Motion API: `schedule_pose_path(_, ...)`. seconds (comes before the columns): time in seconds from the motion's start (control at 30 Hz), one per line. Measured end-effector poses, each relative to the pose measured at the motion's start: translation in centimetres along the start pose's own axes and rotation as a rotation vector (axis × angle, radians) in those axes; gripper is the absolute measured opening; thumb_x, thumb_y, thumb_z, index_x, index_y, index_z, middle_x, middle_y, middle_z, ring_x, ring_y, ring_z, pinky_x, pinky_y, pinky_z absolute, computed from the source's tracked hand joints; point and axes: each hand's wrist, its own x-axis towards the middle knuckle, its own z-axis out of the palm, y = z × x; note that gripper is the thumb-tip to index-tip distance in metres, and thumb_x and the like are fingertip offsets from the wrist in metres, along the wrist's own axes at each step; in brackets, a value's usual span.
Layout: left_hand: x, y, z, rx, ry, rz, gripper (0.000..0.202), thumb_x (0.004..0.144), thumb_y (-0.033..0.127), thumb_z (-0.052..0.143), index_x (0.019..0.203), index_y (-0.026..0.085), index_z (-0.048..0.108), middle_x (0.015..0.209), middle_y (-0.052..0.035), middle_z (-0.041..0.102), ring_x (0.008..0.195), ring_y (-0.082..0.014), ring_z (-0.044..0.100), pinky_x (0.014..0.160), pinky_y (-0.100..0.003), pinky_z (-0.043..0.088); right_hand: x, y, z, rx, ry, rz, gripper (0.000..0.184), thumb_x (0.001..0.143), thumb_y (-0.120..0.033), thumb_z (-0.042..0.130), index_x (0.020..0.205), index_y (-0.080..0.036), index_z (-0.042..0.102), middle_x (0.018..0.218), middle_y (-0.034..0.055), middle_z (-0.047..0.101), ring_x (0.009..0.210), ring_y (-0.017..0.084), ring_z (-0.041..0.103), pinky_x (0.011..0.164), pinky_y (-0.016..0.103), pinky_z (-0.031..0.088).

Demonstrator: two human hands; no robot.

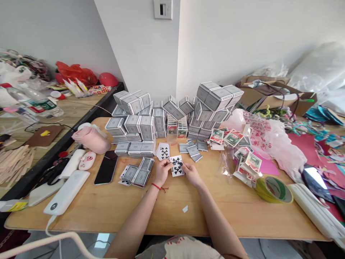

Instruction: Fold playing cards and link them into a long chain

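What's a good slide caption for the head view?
Left hand and right hand hold a clubs card before stacked decks on a wooden table.

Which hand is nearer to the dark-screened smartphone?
Left. The left hand is right of the smartphone, with gray-backed playing-card stacks between them; the right hand is farther right, across the clubs card.
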Motion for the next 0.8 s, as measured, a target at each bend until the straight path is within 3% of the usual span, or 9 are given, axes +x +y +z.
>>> schedule_pose_path(0.1,-0.2,0.6,0.4,-0.061,-0.102,-0.011,0.012,0.065,0.028,0.057,0.068,0.016,0.056,0.062,0.0025,0.056,0.061,-0.0125,0.051,0.058,-0.023,0.039,-0.2,-0.1,0.1,0.025,-0.008,-0.020,0.038,0.067,-0.052,0.057,0.064,-0.015,0.059,0.054,-0.0012,0.053,0.051,0.011,0.044,0.050,0.022,0.033)
schedule_pose_path(0.27,-0.1,1.3,1.5,-0.106,-0.142,-0.098,0.029,0.062,0.031,0.064,0.085,0.013,0.062,0.070,-0.0052,0.065,0.072,-0.0197,0.059,0.063,-0.028,0.045,-0.1,0.2,0.7,-0.027,-0.008,-0.076,0.036,0.069,-0.051,0.056,0.064,-0.015,0.057,0.055,-0.0026,0.050,0.052,0.010,0.042,0.051,0.021,0.033)
schedule_pose_path(0.53,0.5,1.0,2.6,-0.233,-0.068,-0.178,0.025,0.059,0.030,0.067,0.077,0.012,0.063,0.072,-0.0059,0.067,0.066,-0.0188,0.061,0.060,-0.029,0.047,-0.3,-0.1,0.4,-0.014,-0.123,-0.076,0.029,0.067,-0.042,0.060,0.055,-0.017,0.055,0.054,-0.0037,0.047,0.052,0.009,0.038,0.053,0.022,0.033)
schedule_pose_path(0.8,0.8,0.9,3.1,-0.261,-0.004,-0.219,0.018,0.056,0.026,0.068,0.069,0.015,0.062,0.065,-0.0036,0.067,0.062,-0.0184,0.061,0.060,-0.031,0.049,-0.3,0.4,1.1,-0.094,-0.019,-0.173,0.024,0.069,-0.036,0.058,0.053,-0.019,0.052,0.052,-0.0030,0.045,0.053,0.012,0.038,0.053,0.022,0.033)
